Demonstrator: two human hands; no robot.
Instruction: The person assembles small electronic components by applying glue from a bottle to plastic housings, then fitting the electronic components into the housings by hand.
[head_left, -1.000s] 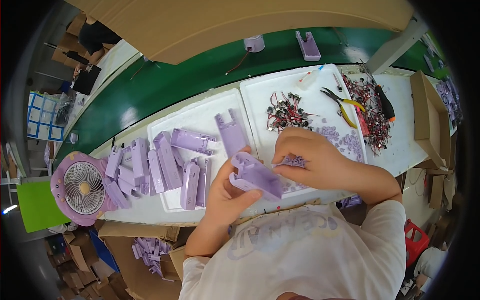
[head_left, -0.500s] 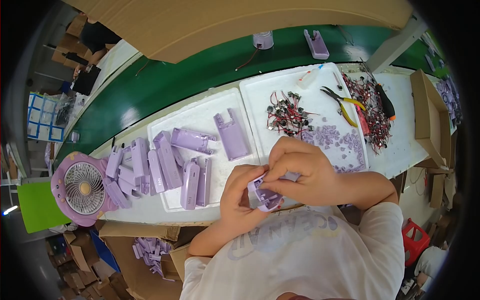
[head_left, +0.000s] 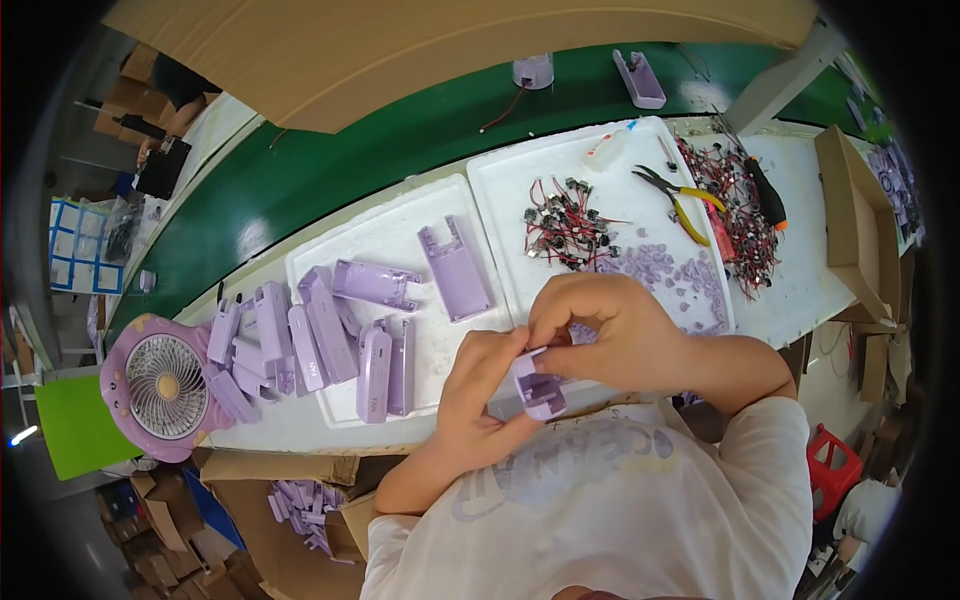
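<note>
A lilac plastic housing (head_left: 540,393) is held up in front of my shirt, its open end showing. My left hand (head_left: 468,405) grips it from the left, with fingers and thumb curled round its side. From the right, my right hand (head_left: 615,335) is closed in a pinch at the housing's upper edge; whatever is between those fingertips is hidden. Just beyond the right hand lie small lilac plastic pieces (head_left: 690,280) and a heap of small parts with red and black wires (head_left: 570,225), both on a white foam tray (head_left: 500,185).
Several lilac housings (head_left: 455,268) lie on a second foam tray (head_left: 405,215) to the left, near a pink fan (head_left: 165,385). Yellow-handled pliers (head_left: 680,205), a screwdriver (head_left: 767,195) and more wired parts are at the right. A cardboard box (head_left: 860,230) stands beyond; a green belt (head_left: 380,155) runs behind.
The housing has turned between my hands, so its open end now faces differently. My right hand's fingers have shifted along its upper edge. The whole view has moved slightly.
</note>
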